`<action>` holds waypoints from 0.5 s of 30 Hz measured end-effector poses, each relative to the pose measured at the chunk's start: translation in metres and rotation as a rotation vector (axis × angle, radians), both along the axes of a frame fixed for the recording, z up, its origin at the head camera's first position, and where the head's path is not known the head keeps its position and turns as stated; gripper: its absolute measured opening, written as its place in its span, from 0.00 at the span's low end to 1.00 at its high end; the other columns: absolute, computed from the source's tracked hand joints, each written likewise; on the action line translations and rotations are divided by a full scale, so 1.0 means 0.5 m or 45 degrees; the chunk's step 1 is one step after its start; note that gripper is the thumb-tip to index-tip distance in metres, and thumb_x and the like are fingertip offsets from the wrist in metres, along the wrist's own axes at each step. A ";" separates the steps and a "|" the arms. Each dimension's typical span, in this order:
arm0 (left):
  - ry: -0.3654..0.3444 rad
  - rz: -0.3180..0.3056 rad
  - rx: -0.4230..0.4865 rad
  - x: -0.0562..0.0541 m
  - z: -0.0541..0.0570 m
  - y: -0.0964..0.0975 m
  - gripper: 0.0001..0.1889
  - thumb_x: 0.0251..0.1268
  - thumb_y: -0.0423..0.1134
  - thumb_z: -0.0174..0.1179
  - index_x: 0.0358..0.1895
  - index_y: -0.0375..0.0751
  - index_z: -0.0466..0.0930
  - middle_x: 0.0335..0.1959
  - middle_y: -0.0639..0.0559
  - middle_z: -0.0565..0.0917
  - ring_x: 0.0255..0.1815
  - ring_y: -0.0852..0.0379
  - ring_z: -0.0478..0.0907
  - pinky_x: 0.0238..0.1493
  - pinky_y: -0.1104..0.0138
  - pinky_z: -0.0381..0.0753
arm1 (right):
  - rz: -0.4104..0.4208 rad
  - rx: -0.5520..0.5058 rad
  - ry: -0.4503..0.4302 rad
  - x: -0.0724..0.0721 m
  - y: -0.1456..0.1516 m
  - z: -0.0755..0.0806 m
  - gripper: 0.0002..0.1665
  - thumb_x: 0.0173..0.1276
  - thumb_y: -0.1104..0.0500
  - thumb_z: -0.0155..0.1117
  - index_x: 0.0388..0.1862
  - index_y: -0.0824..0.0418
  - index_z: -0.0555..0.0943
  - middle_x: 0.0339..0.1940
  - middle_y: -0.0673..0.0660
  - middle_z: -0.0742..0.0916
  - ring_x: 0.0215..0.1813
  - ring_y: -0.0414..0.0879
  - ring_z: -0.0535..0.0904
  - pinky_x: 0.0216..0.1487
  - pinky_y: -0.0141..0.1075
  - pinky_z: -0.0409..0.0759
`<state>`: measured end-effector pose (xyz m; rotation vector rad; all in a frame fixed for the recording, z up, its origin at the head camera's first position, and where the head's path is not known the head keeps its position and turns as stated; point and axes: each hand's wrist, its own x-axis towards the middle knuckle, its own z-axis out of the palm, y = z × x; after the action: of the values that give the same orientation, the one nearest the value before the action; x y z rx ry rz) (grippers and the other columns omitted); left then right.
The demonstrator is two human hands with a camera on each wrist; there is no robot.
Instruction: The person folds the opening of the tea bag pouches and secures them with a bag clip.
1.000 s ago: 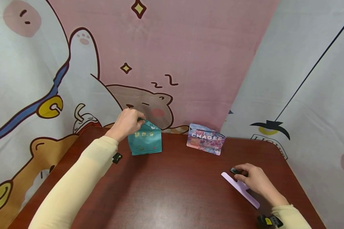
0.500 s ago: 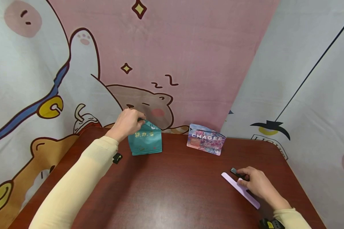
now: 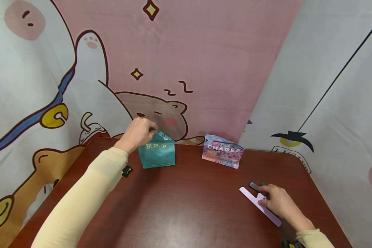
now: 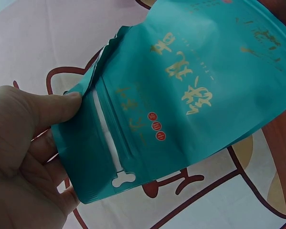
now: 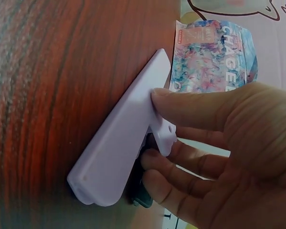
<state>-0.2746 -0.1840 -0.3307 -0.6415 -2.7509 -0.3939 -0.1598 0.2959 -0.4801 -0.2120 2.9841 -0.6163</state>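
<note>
In the head view, my left hand [image 3: 139, 133] pinches the top corner of a teal stand-up pouch [image 3: 158, 153] at the table's far edge. The left wrist view shows the thumb [image 4: 61, 109] on the pouch's front, the fingers behind it, and the tear strip below the top edge. At the right, my right hand [image 3: 277, 200] holds a lilac bag clip [image 3: 271, 215] lying on the table. Its thumb [image 5: 181, 107] presses the clip's long body, and the fingers curl behind the handle tab. A dark bag clip [image 3: 253, 186] lies just beyond, partly hidden by the fingers.
A colourful CHAGEE pouch [image 3: 222, 151] stands at the back of the reddish-brown table [image 3: 186, 203], right of the teal one. A printed cartoon cloth [image 3: 217, 69] hangs right behind the table.
My right hand has shifted slightly toward me, off the dark clip and onto the lilac one; more of the dark clip shows now. My left hand and the teal pouch stay put.
</note>
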 end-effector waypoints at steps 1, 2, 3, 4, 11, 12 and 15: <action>0.000 0.000 -0.001 0.000 0.000 0.000 0.07 0.65 0.34 0.65 0.41 0.41 0.91 0.39 0.45 0.91 0.25 0.55 0.81 0.32 0.59 0.80 | -0.008 0.010 -0.005 0.000 -0.001 0.001 0.18 0.53 0.63 0.77 0.43 0.66 0.86 0.30 0.53 0.82 0.32 0.44 0.76 0.31 0.39 0.74; 0.000 0.001 0.000 0.001 0.000 0.000 0.07 0.65 0.34 0.65 0.41 0.42 0.92 0.39 0.45 0.91 0.25 0.55 0.81 0.33 0.59 0.81 | -0.015 0.021 -0.007 0.001 -0.002 0.002 0.16 0.53 0.63 0.77 0.41 0.65 0.86 0.29 0.53 0.81 0.31 0.44 0.76 0.31 0.39 0.74; -0.001 0.002 0.000 0.001 0.001 0.000 0.07 0.65 0.34 0.65 0.41 0.42 0.92 0.39 0.45 0.91 0.26 0.55 0.81 0.33 0.59 0.81 | -0.021 0.032 -0.010 0.002 -0.002 0.002 0.15 0.53 0.62 0.77 0.40 0.64 0.86 0.29 0.54 0.81 0.31 0.44 0.76 0.30 0.40 0.74; -0.001 0.001 0.000 0.001 0.001 -0.001 0.07 0.65 0.34 0.65 0.41 0.41 0.92 0.39 0.44 0.91 0.26 0.55 0.82 0.33 0.59 0.81 | -0.026 0.042 -0.011 0.002 -0.003 0.003 0.13 0.53 0.62 0.78 0.38 0.63 0.86 0.29 0.54 0.81 0.31 0.45 0.75 0.30 0.40 0.73; -0.011 0.002 -0.004 0.001 0.001 -0.001 0.07 0.65 0.34 0.65 0.41 0.41 0.91 0.39 0.44 0.90 0.28 0.53 0.82 0.34 0.59 0.81 | -0.064 0.091 -0.054 0.005 -0.007 0.004 0.10 0.55 0.60 0.77 0.33 0.61 0.85 0.28 0.54 0.81 0.30 0.45 0.75 0.30 0.40 0.73; -0.014 0.005 -0.004 0.001 0.001 -0.001 0.07 0.65 0.34 0.65 0.42 0.41 0.91 0.39 0.44 0.90 0.29 0.53 0.82 0.34 0.58 0.81 | -0.069 0.091 -0.060 0.005 -0.007 0.005 0.09 0.55 0.60 0.77 0.33 0.61 0.85 0.29 0.54 0.81 0.30 0.45 0.75 0.30 0.40 0.73; -0.017 0.005 -0.002 0.002 0.002 0.000 0.07 0.65 0.34 0.65 0.42 0.41 0.91 0.40 0.44 0.90 0.31 0.52 0.83 0.36 0.58 0.82 | -0.067 0.085 -0.049 0.006 -0.008 0.006 0.10 0.55 0.61 0.77 0.31 0.60 0.84 0.29 0.54 0.80 0.31 0.46 0.75 0.30 0.40 0.73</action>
<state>-0.2734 -0.1842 -0.3294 -0.6358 -2.7652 -0.3963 -0.1566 0.2921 -0.4773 -0.1158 2.9762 -0.5189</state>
